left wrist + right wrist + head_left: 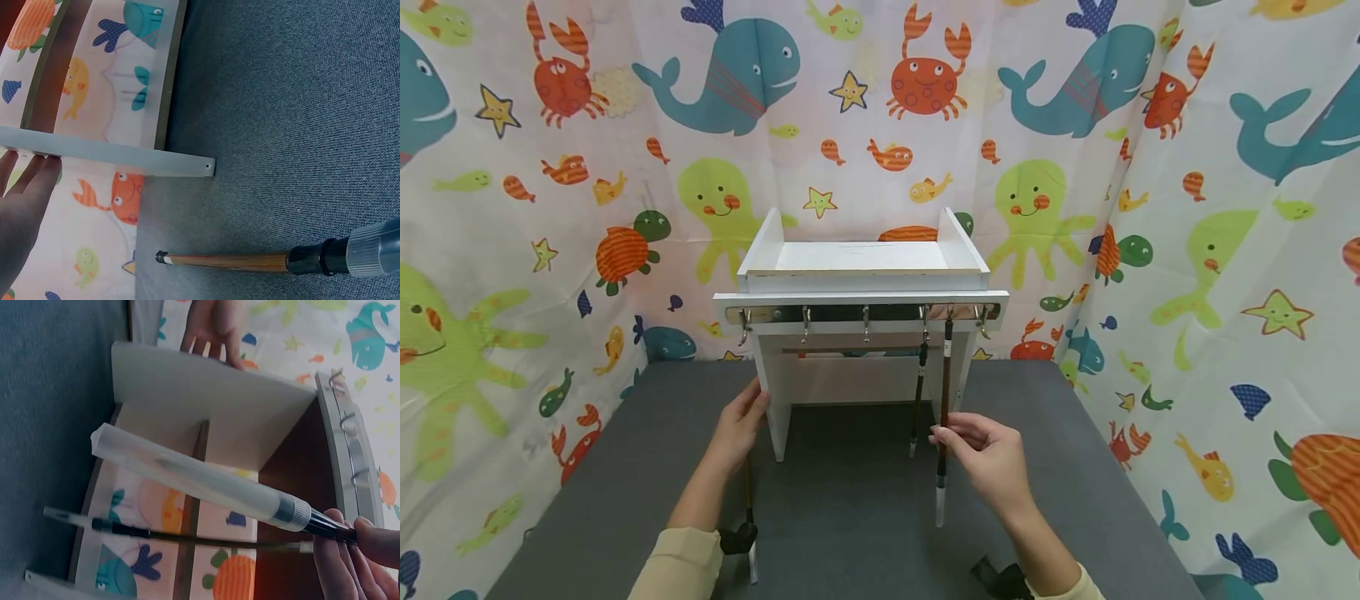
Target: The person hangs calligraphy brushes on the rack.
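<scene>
My right hand [988,462] pinches a calligraphy brush [945,375] between thumb and fingers, at the dark part of its handle just above the clear cap [200,481] in the right wrist view. The brush hangs upright, tip down, its top end at a hook [950,312] on the shelf's front rail. Another thinner brush [918,392] hangs from the neighbouring hook, just left of it. My left hand [737,433] rests its fingers against the left side panel [125,153] of the small white shelf [865,282]. A further capped brush [231,261] lies on the grey surface near my left forearm.
Several metal hooks line the rail; those at the left and middle [806,323] hold nothing. The shelf stands on a grey cloth surface [857,517], close to the back curtain [850,158] printed with sea animals. Part of a wrist camera mount [1000,579] shows below my right forearm.
</scene>
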A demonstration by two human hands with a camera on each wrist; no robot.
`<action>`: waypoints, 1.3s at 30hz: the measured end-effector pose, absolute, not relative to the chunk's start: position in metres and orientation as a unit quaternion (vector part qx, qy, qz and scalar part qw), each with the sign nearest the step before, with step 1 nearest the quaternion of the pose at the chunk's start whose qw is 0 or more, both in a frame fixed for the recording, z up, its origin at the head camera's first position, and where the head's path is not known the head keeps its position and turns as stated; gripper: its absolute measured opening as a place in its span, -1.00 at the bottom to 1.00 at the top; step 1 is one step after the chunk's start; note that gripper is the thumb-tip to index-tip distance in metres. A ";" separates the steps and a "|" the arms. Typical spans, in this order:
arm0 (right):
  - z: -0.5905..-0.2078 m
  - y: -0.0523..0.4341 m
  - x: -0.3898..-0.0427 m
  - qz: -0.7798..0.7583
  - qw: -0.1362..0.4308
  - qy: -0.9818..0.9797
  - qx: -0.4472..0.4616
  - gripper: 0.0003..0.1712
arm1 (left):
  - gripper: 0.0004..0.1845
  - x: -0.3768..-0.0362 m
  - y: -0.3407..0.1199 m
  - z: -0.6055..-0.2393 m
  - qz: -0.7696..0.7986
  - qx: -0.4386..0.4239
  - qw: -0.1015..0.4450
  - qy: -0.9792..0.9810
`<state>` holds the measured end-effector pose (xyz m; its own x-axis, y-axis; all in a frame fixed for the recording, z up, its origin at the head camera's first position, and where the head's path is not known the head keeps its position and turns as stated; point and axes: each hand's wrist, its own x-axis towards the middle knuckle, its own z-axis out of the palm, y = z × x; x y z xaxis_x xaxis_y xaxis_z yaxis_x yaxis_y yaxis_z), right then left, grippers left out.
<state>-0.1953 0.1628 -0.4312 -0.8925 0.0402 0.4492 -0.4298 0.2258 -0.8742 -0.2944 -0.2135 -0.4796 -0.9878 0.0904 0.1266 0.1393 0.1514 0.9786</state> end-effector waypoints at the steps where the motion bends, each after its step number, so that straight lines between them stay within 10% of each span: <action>1: -0.432 0.159 -0.195 0.611 0.186 -0.757 0.134 -0.80 | -0.36 -0.292 -0.213 -0.476 -0.646 -0.075 0.017 -0.760; 39: -0.449 0.110 -0.195 0.615 0.056 -0.770 0.160 -0.81 | -0.32 -0.310 -0.220 -0.503 -0.649 -0.076 0.020 -0.756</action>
<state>-0.1949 0.1099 -0.4493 -0.9423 -0.1776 0.2837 -0.3159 0.1917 -0.9292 -0.3096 -0.2201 -0.5031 -0.9877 0.0880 0.1293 0.1412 0.1453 0.9793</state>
